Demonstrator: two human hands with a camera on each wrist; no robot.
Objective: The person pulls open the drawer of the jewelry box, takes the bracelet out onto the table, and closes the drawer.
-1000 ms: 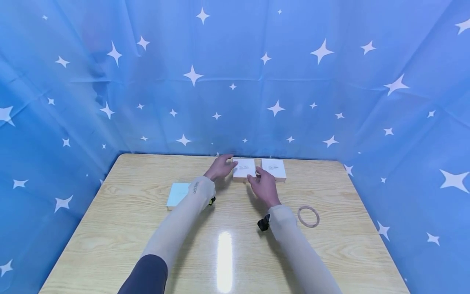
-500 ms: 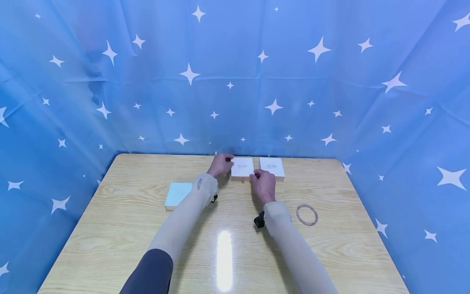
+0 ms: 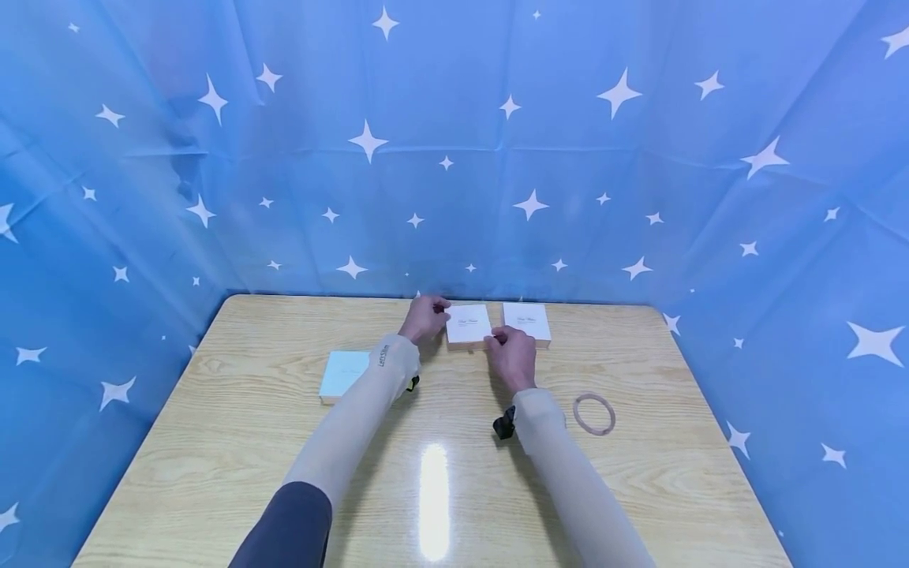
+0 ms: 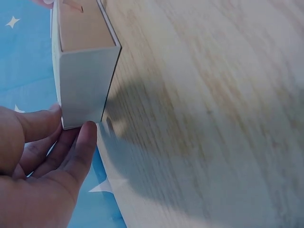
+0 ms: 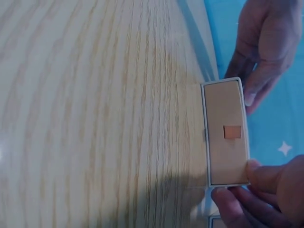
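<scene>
A small white box (image 3: 468, 322) with dark lettering lies between both hands near the table's back edge. Its tan inner drawer with a small pull tab (image 5: 232, 132) shows in the right wrist view. My left hand (image 3: 424, 317) pinches the box's left end, thumb at the top face and fingertips at the side (image 4: 79, 88) in the left wrist view. My right hand (image 3: 513, 356) grips the right front corner, thumb along the top edge. It partly covers a second white box (image 3: 525, 318) just to the right.
A pale blue box (image 3: 344, 374) lies to the left, partly behind the left sleeve. A pinkish ring (image 3: 594, 431) lies right of the right forearm. Beyond the table's back edge (image 3: 319, 297) hangs a blue star-patterned curtain (image 3: 454, 197).
Both hands have closed in on the middle box from its two sides, with fingers more curled. The box looks very slightly turned. The other boxes and the ring have stayed put.
</scene>
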